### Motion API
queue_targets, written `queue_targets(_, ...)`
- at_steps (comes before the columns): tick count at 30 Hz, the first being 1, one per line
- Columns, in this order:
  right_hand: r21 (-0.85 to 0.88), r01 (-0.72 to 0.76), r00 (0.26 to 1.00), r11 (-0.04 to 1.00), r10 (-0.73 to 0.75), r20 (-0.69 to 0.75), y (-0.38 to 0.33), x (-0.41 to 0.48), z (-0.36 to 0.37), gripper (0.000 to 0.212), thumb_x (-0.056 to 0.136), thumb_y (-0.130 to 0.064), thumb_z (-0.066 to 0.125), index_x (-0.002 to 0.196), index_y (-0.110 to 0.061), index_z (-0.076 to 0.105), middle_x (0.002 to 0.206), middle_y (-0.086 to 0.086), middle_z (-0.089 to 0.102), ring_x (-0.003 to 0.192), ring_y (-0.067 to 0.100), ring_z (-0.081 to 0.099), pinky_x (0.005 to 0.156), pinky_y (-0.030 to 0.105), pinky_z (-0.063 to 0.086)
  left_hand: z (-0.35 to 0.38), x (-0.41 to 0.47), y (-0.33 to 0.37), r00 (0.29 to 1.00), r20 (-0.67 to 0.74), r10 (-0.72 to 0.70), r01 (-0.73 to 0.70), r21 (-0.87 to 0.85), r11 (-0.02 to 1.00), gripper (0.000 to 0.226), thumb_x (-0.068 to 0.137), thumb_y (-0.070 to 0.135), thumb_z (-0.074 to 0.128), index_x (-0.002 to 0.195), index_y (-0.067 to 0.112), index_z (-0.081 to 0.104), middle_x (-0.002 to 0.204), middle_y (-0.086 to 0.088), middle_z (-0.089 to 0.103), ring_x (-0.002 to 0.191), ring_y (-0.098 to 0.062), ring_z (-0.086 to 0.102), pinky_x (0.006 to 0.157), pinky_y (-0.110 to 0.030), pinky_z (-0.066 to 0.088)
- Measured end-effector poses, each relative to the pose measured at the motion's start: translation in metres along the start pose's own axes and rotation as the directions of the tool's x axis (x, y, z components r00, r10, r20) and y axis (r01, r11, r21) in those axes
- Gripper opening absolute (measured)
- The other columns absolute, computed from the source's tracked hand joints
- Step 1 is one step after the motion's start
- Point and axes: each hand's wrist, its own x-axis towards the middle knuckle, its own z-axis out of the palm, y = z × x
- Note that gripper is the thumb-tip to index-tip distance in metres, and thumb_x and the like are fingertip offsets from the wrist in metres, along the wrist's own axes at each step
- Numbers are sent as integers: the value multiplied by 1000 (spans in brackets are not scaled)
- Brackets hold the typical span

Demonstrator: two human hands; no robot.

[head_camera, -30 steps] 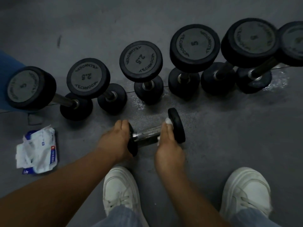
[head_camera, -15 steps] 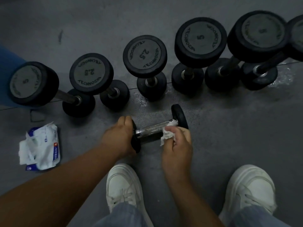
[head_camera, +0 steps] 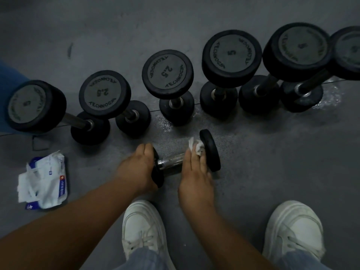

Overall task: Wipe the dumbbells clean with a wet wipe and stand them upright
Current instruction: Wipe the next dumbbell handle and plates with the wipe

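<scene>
Far left, the torn-open white-and-blue wipe pack [head_camera: 45, 184] lies on the grey floor [head_camera: 272, 152], handy for a fresh sheet. The left hand [head_camera: 139, 168] curls its fingers over the left head of the small black dumbbell with a chrome handle [head_camera: 171, 162], which lies on its side, probably to stop it rolling. The right hand [head_camera: 194, 172] grips the crumpled white wet wipe [head_camera: 195, 146] round the handle, hard against the right head. The chrome gleams and the heads look matte, while the row of upright black dumbbells [head_camera: 167, 75] stands behind.

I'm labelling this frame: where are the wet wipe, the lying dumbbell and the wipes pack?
wet wipe [head_camera: 195, 146], head view, on its crumpled white fold.
lying dumbbell [head_camera: 171, 160], head view, on the middle of its chrome handle.
wipes pack [head_camera: 56, 172], head view, on the printed face of the wrapper.
</scene>
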Motion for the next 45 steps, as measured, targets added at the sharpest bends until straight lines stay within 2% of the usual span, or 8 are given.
queue_targets(5, 129, 52, 995, 990, -62, 72, 3, 39, -26, 49, 96, -3, 37, 144, -13, 41, 157, 10, 29, 147, 22, 21, 115, 29, 29, -1, 0, 0, 1000, 3, 4, -4, 6, 1000, 99, 59, 37, 87, 135, 13, 28, 137, -5, 36, 110, -29, 57, 82, -34, 47)
queue_targets(9, 532, 148, 988, 834, -96, -124, -13, 5, -35, 36, 92, -24, 35, 111, -18, 65, 108, 0, 65, 98, 16, 61, 83, 30, 50, -1, 3, -4, 1000, -7, 16, -16, -7, 1000, 91, 57, 40, 86, 128, 16, 34, 131, -4, 40, 104, -29, 60, 72, -32, 44)
queue_targets(13, 246, 61, 974, 967, -4, -224, -9, 19, -17, 33, 92, -8, 42, 119, -16, 60, 132, 2, 51, 119, 23, 50, 88, 33, 50, 3, 3, -3, 1000, -14, 22, -22, -5, 1000, 95, 59, 40, 85, 133, 15, 30, 134, -4, 37, 107, -28, 58, 78, -34, 47)
queue_targets(18, 91, 177, 982, 980, -181, 43, 4, 12, -3, 72, 82, -9, 14, 154, -11, 18, 164, -3, 4, 151, 23, -3, 111, 38, 37, -2, 2, -2, 1000, 3, 14, -14, 20, 1000, 102, 59, 39, 87, 137, 14, 27, 138, -4, 36, 111, -28, 58, 83, -34, 47)
queue_targets(22, 154, 127, 991, 980, -117, -71, 2, 24, 2, 68, 84, -6, 17, 148, -13, 36, 158, 1, 28, 148, 20, 19, 112, 34, 37, 0, 2, -2, 1000, -11, 21, -21, 27, 999, 102, 59, 40, 86, 137, 14, 27, 136, -4, 36, 111, -28, 57, 82, -33, 46)
queue_targets(25, 174, 370, 923, 912, -382, 39, 0, 18, 5, 50, 91, -5, 31, 136, -13, 51, 145, 5, 47, 139, 26, 37, 105, 39, 44, 1, 2, -4, 999, -6, 38, -37, 28, 999, 100, 59, 41, 86, 136, 14, 29, 134, -4, 38, 109, -29, 58, 80, -34, 46)
queue_targets(28, 290, 161, 983, 943, -181, 42, 11, 35, -15, 37, 95, -6, 40, 125, -20, 54, 126, -1, 55, 112, 23, 54, 84, 31, 46, -2, 3, -7, 999, -2, 49, -49, 44, 998, 97, 56, 43, 88, 130, 15, 32, 130, -4, 40, 107, -28, 59, 77, -32, 45)
queue_targets(45, -66, 214, 949, 975, -191, 250, 11, -35, -9, 36, 96, -9, 43, 128, -18, 55, 129, 4, 54, 117, 25, 52, 94, 35, 43, 107, -89, -8, 950, -293, 103, -210, -363, 908, 122, 63, 34, 86, 157, 17, 10, 164, 0, -2, 122, -30, 52, 86, -35, 49)
